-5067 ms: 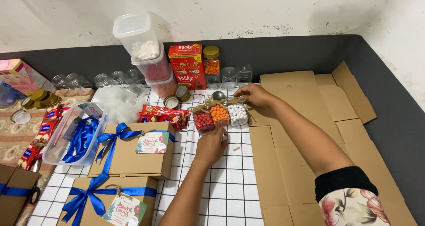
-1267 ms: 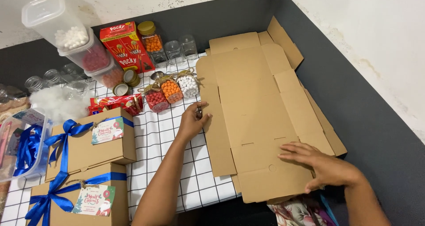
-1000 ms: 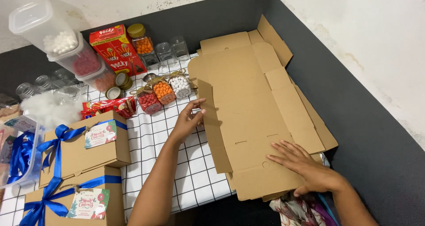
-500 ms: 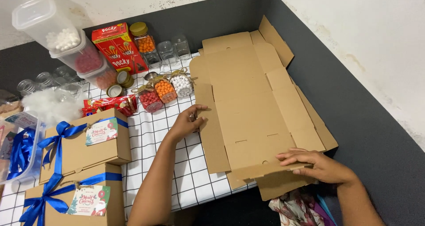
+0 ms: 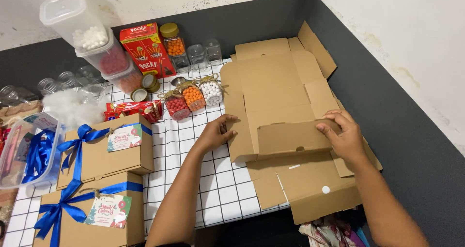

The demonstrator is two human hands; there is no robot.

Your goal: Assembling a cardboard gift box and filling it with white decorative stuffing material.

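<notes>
A flat brown cardboard box blank (image 5: 276, 82) lies on the right side of the table. My right hand (image 5: 341, 133) grips the edge of its near panel (image 5: 290, 136), which stands folded up toward the middle. My left hand (image 5: 215, 133) presses on the blank's left side flap (image 5: 232, 112), fingers spread over its edge. Another cardboard piece (image 5: 315, 189) with a white dot lies under the blank near the table's front edge.
Three small jars of red, orange and white beads (image 5: 193, 99) stand just left of the blank. Two closed brown boxes with blue ribbons (image 5: 104, 147) sit at the left. A red snack box (image 5: 145, 48), stacked clear tubs (image 5: 92, 38) and empty glass jars (image 5: 198, 55) line the back.
My right hand has lifted the near panel of the blank from lying flat at the table's edge to standing folded up. My left hand has stayed at the left flap.
</notes>
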